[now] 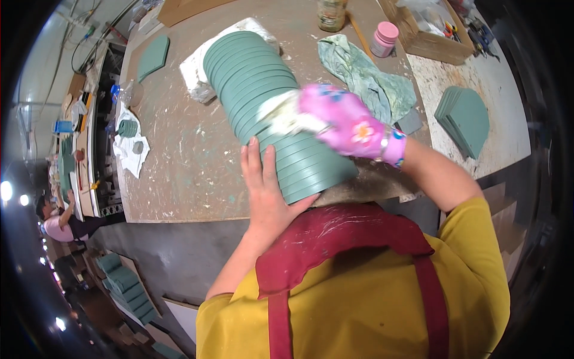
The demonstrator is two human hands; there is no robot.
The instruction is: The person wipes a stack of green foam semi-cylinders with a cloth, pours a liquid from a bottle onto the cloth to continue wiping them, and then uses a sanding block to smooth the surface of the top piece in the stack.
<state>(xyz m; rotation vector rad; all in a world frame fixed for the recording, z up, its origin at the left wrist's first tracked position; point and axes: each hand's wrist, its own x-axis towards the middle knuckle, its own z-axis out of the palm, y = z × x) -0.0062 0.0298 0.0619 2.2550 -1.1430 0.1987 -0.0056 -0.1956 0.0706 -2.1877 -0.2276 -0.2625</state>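
Observation:
A long row of overlapping green rounded panels (251, 72) slopes across the bench towards me, its far end on a white wrapped bundle (194, 72). My left hand (266, 185) is bare and lies along the row's near left side, fingers stretched and apart, thumb by the near end. A pink flowered glove covers my right hand (350, 122), which is closed on a crumpled whitish cloth (281, 113) pressed to the top of the panels. Motion blurs the cloth and glove slightly. Just beyond the glove lies a green-stained rag (365, 75).
At the right stands a stack of green panels (463, 119). Farther back are a pink-lidded jar (384, 39), a glass jar (331, 15) and a wooden box (433, 45). A single green panel (153, 57) and a white cloth (130, 149) lie left. Another person (60, 224) works far left.

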